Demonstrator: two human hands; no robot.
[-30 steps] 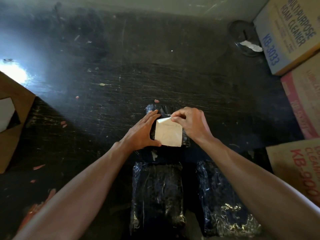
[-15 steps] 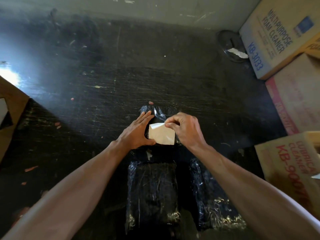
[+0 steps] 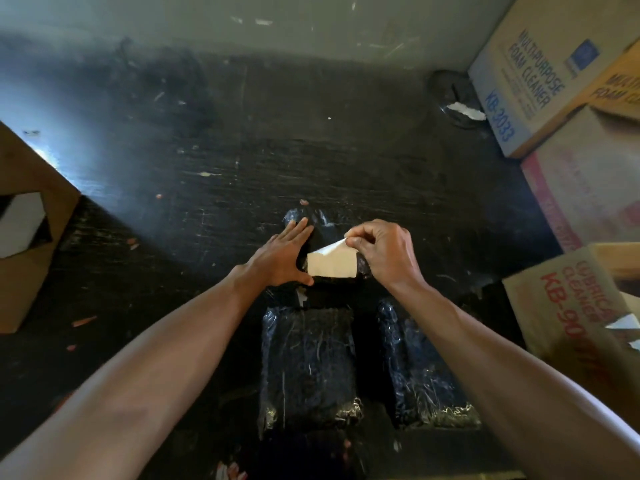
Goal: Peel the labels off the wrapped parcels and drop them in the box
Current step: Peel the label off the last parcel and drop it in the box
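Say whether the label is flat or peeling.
Partly peeled: right hand pinches a lifted corner of the label, white underside showing; the rest lies flat.

Cleaner cartons (image 3: 588, 188) stand along the right side of the scratched black table (image 3: 311, 150). A dark round object (image 3: 446, 88) with a white paper scrap (image 3: 465, 110) sits beside the farthest carton (image 3: 519, 81), by the wall (image 3: 311, 22).

- Far parcel (image 3: 323, 220): mostly covered by the left hand (image 3: 280, 259), the right hand (image 3: 384, 254) and the label (image 3: 332, 266); only its far end is seen.
- Label: right edge hidden behind the pinching right hand; print, if any, too faint to be read.
- Near right parcel (image 3: 420, 368): partly masked by the right forearm.
- Brown box (image 3: 24, 282): cut by the left edge.
- Pink carton (image 3: 585, 192): cut by the right edge, lettering blurred.
- Dark round object (image 3: 450, 95): partly hidden behind the foam cleaner carton (image 3: 519, 84); kind not determined.
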